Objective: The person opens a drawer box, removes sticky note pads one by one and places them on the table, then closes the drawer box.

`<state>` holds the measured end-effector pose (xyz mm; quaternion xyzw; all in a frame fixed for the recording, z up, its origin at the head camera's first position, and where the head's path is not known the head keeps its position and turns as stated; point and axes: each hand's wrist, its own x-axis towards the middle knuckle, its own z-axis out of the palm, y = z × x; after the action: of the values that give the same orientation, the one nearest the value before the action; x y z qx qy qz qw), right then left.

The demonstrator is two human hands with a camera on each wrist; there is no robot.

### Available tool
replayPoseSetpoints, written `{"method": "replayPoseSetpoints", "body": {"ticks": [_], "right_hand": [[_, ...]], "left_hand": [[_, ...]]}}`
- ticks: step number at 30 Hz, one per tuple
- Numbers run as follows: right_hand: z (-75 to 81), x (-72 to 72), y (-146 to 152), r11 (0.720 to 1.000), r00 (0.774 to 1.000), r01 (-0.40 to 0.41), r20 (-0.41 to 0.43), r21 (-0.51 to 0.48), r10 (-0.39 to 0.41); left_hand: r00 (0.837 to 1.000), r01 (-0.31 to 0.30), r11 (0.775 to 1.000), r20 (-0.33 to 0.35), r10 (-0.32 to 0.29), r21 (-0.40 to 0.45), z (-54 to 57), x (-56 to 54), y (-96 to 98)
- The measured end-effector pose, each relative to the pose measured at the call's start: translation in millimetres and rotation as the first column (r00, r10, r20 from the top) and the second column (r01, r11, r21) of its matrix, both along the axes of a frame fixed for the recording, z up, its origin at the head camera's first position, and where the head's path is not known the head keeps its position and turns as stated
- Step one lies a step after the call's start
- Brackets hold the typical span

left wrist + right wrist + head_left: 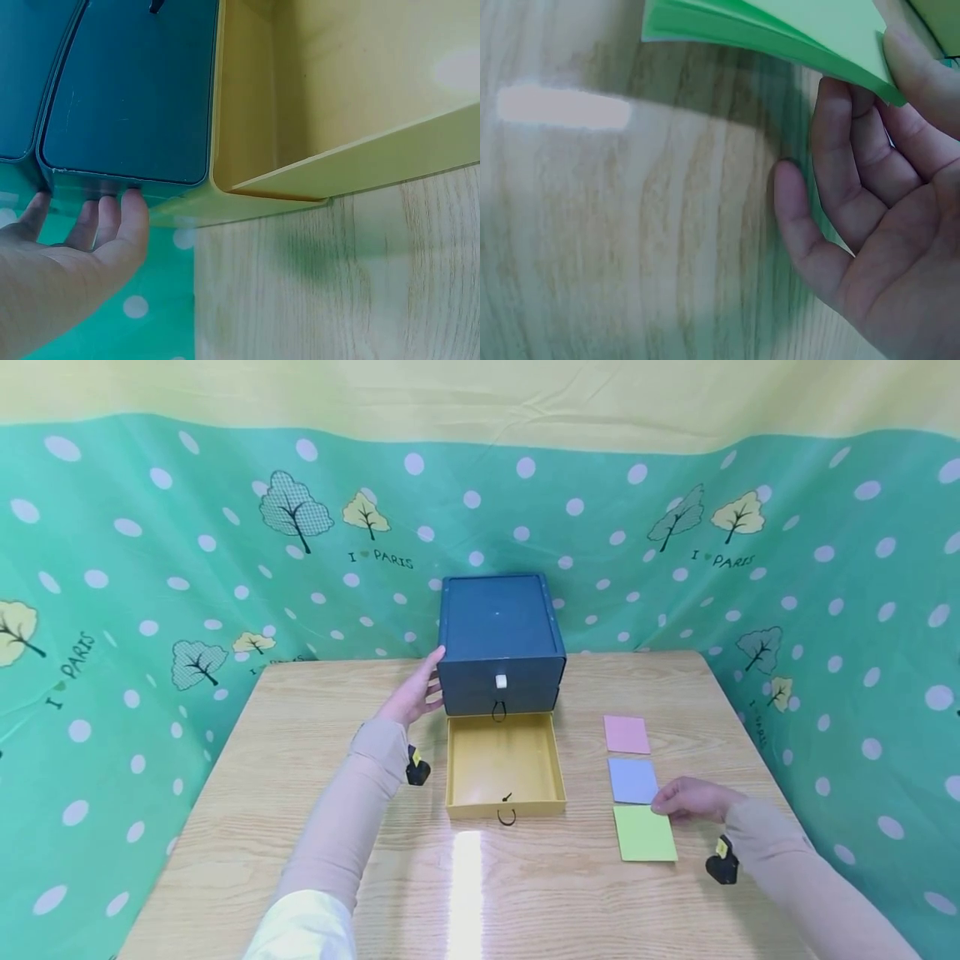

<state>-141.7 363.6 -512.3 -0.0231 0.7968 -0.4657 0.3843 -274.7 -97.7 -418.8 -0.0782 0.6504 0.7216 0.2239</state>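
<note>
At the left side of a dark blue drawer box (501, 627), my left hand (412, 691) rests with its fingertips against the wall. The left wrist view shows those fingers (133, 214) fairly straight along the box's edge. Below, a yellow drawer (506, 760) is pulled out with nothing inside but a small black cord loop. On the right, my right hand (693, 799) pinches the corner of a green sticky note pad (645, 835). In the right wrist view the thumb lies on top of the pad, fingers beneath, and that corner is raised off the table.
A blue note pad (632, 780) and a pink note pad (627, 734) lie in a column behind the green one. The upper drawer has a white knob (501, 681) and is closed. A polka-dot curtain (225, 527) surrounds the wooden table (337, 860).
</note>
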Motion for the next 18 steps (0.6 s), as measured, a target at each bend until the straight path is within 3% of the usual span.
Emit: {"method": "replayPoseSetpoints", "body": {"ticks": [5,9,13,18], "right_hand": [[-3.0,4.9,1,1.000,0.998,-0.002,-0.056,0.004,0.002],[-1.6,9.2,-3,0.992,0.987,0.008,-0.160,0.123,0.012],[1.6,13.1,-10,0.962,0.956,0.035,-0.288,0.272,0.047],[0.2,15.3,-14,0.938,0.937,0.064,-0.345,0.341,0.061]], "left_hand": [[1.000,0.001,1.000,-0.003,-0.001,-0.005,0.5,0.9,1.1],[1.000,0.006,1.000,-0.008,-0.006,-0.005,-0.4,1.5,0.9],[1.000,0.004,1.000,-0.007,-0.004,-0.002,-1.8,1.1,1.0],[1.000,0.005,1.000,-0.010,-0.005,-0.003,-2.0,0.5,1.1]]}}
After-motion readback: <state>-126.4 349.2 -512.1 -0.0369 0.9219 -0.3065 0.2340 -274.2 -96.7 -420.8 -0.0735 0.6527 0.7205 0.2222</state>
